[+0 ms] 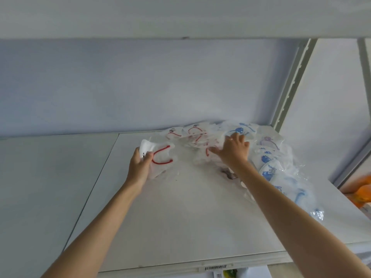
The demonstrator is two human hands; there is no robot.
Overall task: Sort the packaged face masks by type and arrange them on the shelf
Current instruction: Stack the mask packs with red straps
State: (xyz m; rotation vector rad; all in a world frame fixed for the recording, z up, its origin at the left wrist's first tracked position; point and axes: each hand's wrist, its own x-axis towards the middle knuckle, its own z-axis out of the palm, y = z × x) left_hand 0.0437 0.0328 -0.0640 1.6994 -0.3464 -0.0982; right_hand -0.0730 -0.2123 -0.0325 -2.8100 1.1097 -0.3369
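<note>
The left hand (139,167) grips a red-strap mask (160,157) clear of the pile (202,141) on the shelf (180,217), likely to start a red group, while the right hand (232,150), fingers spread, presses the pile

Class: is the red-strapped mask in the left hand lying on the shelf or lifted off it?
Cannot tell. The left hand grips the red-strapped mask by its edge, low over the shelf; contact is unclear.

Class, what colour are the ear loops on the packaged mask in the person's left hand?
Red, on the clear-wrapped white face mask held by the left hand; seen in the head view.
</note>
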